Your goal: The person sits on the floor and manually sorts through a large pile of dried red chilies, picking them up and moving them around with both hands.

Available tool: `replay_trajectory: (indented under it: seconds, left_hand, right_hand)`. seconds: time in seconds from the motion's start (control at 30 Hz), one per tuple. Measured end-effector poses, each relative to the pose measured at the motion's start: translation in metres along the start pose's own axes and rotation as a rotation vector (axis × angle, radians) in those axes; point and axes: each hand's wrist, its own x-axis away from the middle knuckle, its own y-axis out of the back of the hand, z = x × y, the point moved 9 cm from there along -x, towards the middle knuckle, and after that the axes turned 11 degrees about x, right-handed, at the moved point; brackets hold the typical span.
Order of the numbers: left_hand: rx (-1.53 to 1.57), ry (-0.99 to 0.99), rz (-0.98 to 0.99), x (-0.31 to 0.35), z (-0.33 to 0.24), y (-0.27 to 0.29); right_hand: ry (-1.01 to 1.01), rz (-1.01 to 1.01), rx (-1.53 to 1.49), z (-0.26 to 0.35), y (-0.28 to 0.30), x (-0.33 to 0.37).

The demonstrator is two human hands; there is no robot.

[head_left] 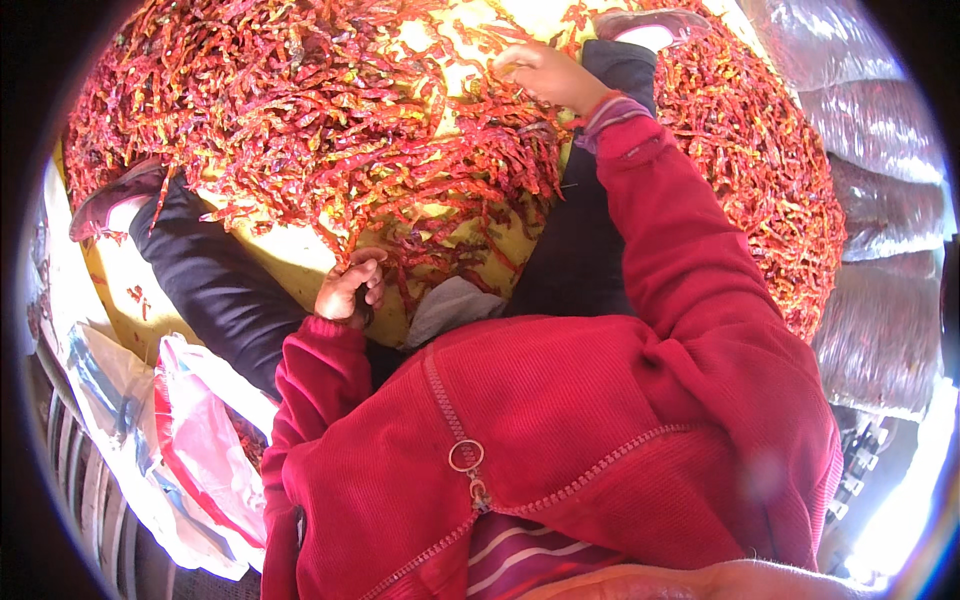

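The left hand [352, 285] curls its fingers at the near edge of the red chillies [290, 110]; the right hand [545, 78] is farther out, above them. In this glare I cannot tell if either pinches a pod. Beyond both, the chillies spread around the parted legs [215, 275], probably for easy reach, slender, wrinkled, orange-tinted, upon a yellow sheet [285, 258].

From my end, the red chillies [280, 130], from ten to two o'clock, look wrinkled and leathery, with glossy glints. The yellow sheet [285, 262] under them looks smooth. Toward six o'clock I see the jacket's [580, 400] matt, ribbed cloth and metal-looking zip ring [466, 440]; at eight, a shiny plastic bag [200, 450]; at three, bulging packs [880, 330] in glossy, creased plastic.
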Motion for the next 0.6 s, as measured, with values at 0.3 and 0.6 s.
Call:
replay_trajectory:
  seconds: [0.3,0.6]
  left_hand:
    - [0.023,-0.016,0.011,0.002,-0.004,-0.005]
    - [0.015,-0.019,0.032,0.002,-0.003,-0.005]
  right_hand:
    - [-0.016,0.403,0.736,0.010,-0.068,-0.033]
    - [0.002,0.231,0.607,-0.006,-0.037,-0.023]
